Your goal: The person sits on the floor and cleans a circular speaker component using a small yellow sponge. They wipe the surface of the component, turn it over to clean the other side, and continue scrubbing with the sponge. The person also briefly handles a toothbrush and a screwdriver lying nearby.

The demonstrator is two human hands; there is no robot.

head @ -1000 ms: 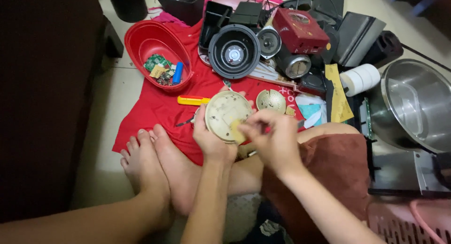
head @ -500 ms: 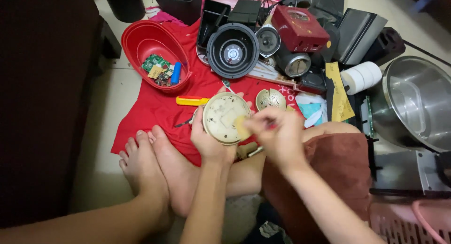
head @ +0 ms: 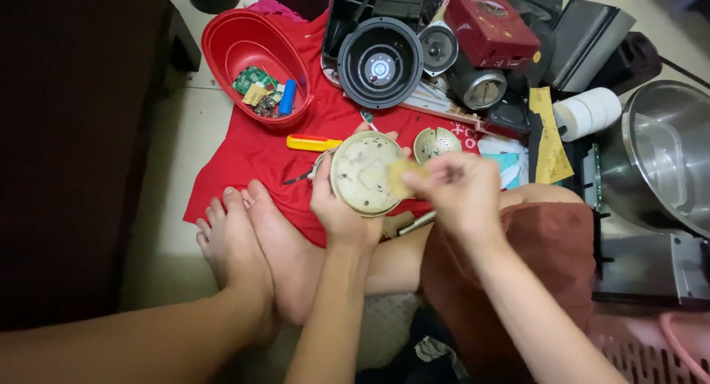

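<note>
The left hand (head: 342,206) grips the round cream disc (head: 366,173) by its edge, above the red cloth (head: 244,158). The right hand (head: 458,192) has its fingers (head: 433,175) pinched on a small yellow pad (head: 403,175) touching the disc's right side. A yellow-handled tool (head: 312,142) lies just left of the disc.

The round disc (head: 364,173) sits at the centre, over the cloth (head: 244,151) spread on the floor. The left hand (head: 336,206) grips the disc at its left and lower edge; the right hand (head: 462,192) lies just right of it, touching its right edge with a small pad (head: 401,175). A screwdriver (head: 314,142) lies on the cloth to the left of the disc. A perforated round part (head: 436,144) lies just behind the right hand. The oval basin (head: 255,66) stands far left on the cloth, with circuit boards (head: 255,88) in it. A speaker cone (head: 380,62) stands behind the disc. A metal pot (head: 665,155) stands at far right. Two bare feet (head: 251,243) rest left of the left hand
</note>
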